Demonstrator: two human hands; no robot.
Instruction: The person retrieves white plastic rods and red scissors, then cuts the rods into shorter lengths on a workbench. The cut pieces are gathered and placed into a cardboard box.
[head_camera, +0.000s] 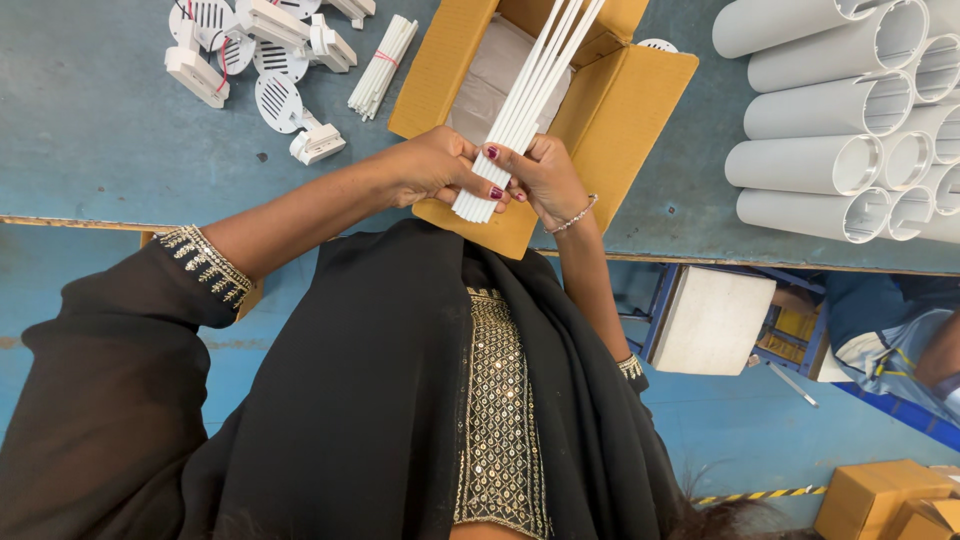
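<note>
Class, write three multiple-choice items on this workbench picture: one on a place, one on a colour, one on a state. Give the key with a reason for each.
1. Where does the far end of the bundle of white rods reach?
A. over the open cardboard box
B. inside a white tube
C. onto the floor

2. What colour is the table top?
A. red
B. blue
C. black

3. How is the bundle held?
A. lying loose
B. by one hand
C. by both hands

Key: 1 A, the rods slant across the box's open flaps. 2 B, the bare surface is blue. 3 C, the left hand and right hand both grip its near end.
</note>
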